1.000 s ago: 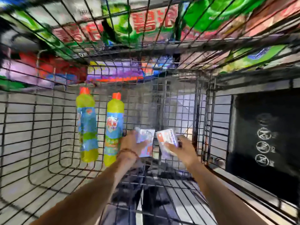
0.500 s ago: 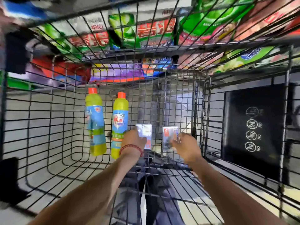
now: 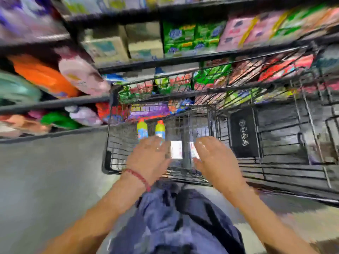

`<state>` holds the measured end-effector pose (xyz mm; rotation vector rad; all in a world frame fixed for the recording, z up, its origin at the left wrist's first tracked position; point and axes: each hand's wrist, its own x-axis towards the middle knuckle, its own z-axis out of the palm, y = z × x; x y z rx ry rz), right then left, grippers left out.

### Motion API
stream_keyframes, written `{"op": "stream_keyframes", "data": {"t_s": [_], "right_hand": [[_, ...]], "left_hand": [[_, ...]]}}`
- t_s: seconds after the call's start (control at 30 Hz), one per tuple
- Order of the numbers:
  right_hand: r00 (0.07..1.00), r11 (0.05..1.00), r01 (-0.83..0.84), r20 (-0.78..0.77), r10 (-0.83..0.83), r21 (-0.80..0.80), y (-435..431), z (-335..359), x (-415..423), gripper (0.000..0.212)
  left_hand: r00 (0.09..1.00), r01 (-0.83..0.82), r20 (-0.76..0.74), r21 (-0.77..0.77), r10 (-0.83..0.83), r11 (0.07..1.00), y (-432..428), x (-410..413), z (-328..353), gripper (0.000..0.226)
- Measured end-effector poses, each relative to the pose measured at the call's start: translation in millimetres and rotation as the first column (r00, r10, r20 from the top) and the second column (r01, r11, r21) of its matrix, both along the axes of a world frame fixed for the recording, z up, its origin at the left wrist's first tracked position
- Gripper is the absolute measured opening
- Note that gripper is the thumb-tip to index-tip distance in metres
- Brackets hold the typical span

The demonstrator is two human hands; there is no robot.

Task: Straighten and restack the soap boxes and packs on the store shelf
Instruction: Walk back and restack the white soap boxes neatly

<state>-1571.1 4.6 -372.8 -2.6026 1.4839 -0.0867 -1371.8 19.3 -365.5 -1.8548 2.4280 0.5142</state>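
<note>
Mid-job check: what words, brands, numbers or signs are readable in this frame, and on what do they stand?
No text is readable here; the whole frame is motion-blurred.
Black panel at right: round white symbols, wording too blurred.
Yellow-green bottles: labels too blurred.
Soap boxes between the hands: print too blurred.
Green packs and pink packs up top: print too blurred.

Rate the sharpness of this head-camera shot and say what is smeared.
Head view: heavy motion blur throughout; the coloured shelf packs streak and bend towards the edges with wide-angle distortion; the left hand and right hand are soft-edged; the small white soap boxes are washed out, print unreadable.
</note>
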Motion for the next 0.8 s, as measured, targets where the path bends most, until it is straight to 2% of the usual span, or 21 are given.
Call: {"op": "stream_keyframes", "data": {"t_s": [0.17,0.27,0.37,0.47,0.53,0.67,0.8], "right_hand": [[0.994,0.994,0.030,0.104,-0.019,-0.101,74.7,16.5,-15.1,0.030],[0.992,0.996,0.040,0.123,-0.030,-0.077,111.9,12.9,-26.5,0.037],[0.989,0.998,0.016,0.151,-0.006,-0.068,138.6,7.9,-35.5,0.036],[0.986,0.997,-0.039,0.161,0.049,-0.068,159.3,11.2,-36.0,0.038],[0.983,0.995,-0.072,0.166,0.082,-0.066,174.9,16.1,-31.2,0.038],[0.957,0.975,-0.201,0.193,0.216,-0.098,199.0,20.9,-8.9,0.036],[0.918,0.939,-0.331,0.197,0.344,-0.099,218.2,26.5,43.1,0.034]], "left_hand": [[0.994,0.079,-0.060,-0.137,-0.088,0.987,67.9,8.4,31.6,0.040],[0.998,0.029,-0.049,-0.195,-0.039,0.980,107.1,1.7,32.3,0.044],[0.997,-0.037,-0.070,-0.251,0.020,0.967,146.1,-7.5,27.1,0.032],[0.982,-0.187,-0.065,-0.238,0.177,0.953,189.6,-14.5,29.3,0.038],[0.938,-0.346,-0.084,-0.141,0.337,0.928,224.4,-15.0,31.3,0.042],[0.793,-0.607,-0.111,-0.051,0.599,0.793,290.5,-0.2,29.9,0.032],[0.695,-0.718,-0.108,-0.051,0.711,0.694,338.7,33.5,31.4,0.039]]}}
